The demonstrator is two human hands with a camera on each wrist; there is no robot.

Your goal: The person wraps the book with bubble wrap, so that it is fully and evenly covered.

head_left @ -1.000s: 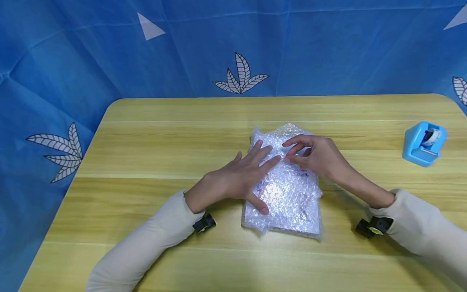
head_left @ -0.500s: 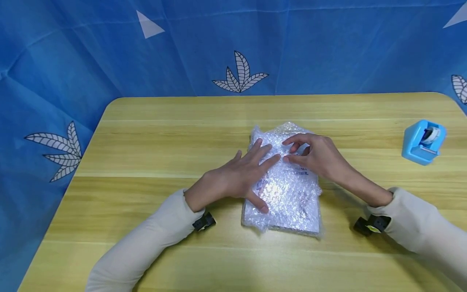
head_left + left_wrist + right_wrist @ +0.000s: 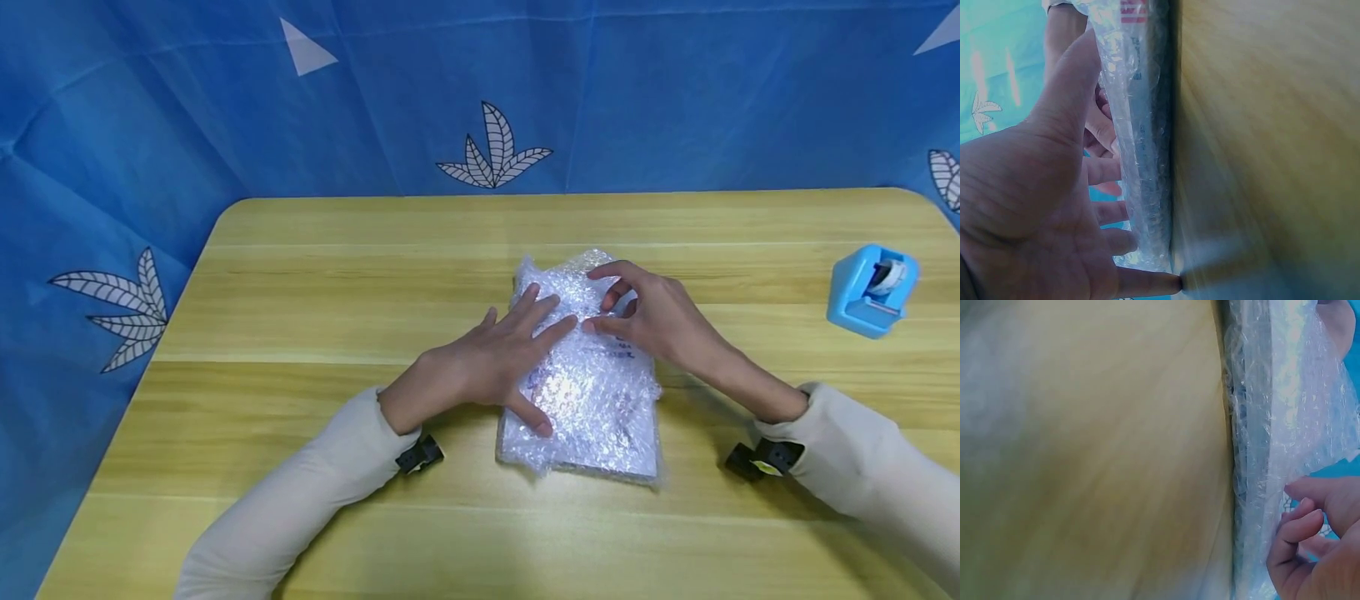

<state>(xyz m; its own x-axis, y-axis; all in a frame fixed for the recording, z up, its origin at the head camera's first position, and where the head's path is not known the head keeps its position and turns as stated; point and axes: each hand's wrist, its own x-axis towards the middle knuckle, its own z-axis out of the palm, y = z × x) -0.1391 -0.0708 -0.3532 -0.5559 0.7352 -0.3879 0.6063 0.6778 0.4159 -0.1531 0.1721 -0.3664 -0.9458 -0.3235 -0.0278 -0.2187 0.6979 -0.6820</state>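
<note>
A flat rectangular package [image 3: 592,417] wrapped in clear bubble wrap [image 3: 1138,125] lies on the table; dark print shows through it in the head view, red print in the left wrist view. My left hand [image 3: 498,358] rests on its left part with fingers spread, one fingertip reaching down past the package's edge in the left wrist view. Over the upper right part is my right hand [image 3: 652,317], its thumb tip at the wrap and its index finger stretched away from the thumb. The other fingers [image 3: 1294,534] of this hand bend beside the wrap in the right wrist view.
A blue tape dispenser [image 3: 872,292] with a roll in it stands at the right of the wooden table [image 3: 337,275]. Behind and to the left hangs a blue cloth [image 3: 637,100] with leaf prints. Black wrist cameras sit at both cuffs.
My right index finger has moved up and away from the thumb, widening the gap between them. My left hand and the package have stayed in place.
</note>
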